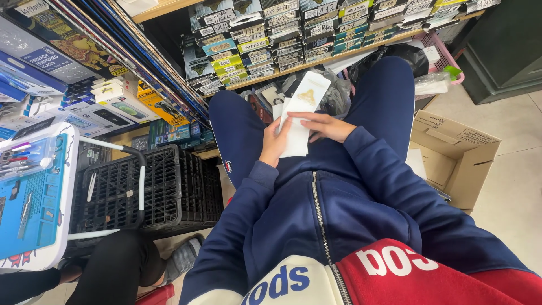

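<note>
Both hands, left hand (274,142) and right hand (326,126), pinching slim white packets (299,116) below shelf of labelled boxes (293,31)

My hands holding white packet (299,113) showing gold emblem. My tracksuit (316,209) showing navy, with red and cream panels. Crate (164,189) showing black lattice. Mat (34,197) showing blue. Basket (443,53) showing pink. Carton (451,152) showing plain brown.

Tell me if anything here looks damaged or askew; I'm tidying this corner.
Nothing looks damaged. Both hands, left and right, hold flat white packets over the lap. The cardboard box on the floor stands open with flaps up, and the black crates sit untidily beside the legs.
</note>
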